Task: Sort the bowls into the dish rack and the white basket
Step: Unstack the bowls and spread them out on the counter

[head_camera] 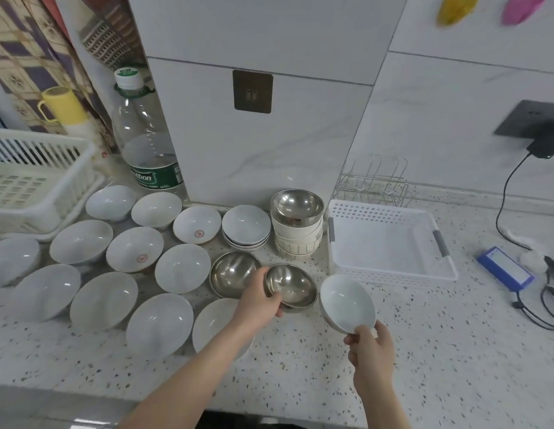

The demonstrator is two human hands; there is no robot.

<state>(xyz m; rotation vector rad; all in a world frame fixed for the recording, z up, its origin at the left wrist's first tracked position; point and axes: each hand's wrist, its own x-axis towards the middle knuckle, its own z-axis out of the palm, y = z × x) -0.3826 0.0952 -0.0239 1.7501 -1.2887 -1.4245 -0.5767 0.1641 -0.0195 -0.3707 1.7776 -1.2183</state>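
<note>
My left hand (259,300) grips the near-left rim of a small steel bowl (292,286), tilted beside a second steel bowl (234,272) on the counter. My right hand (370,348) pinches the near rim of a white ceramic bowl (347,301), held tilted in front of the white perforated basket (390,274), which holds nothing. Several white bowls (104,300) are spread over the left half of the counter. A white slatted dish rack (37,187) stands at the far left, nothing in it. A third steel bowl (297,205) tops a stack of patterned bowls.
A large water bottle (145,134) and a yellow mug (63,105) stand at the back left. A small wire rack (374,184) sits behind the basket. A blue box (504,267), cables and a plugged charger (545,144) lie at the right.
</note>
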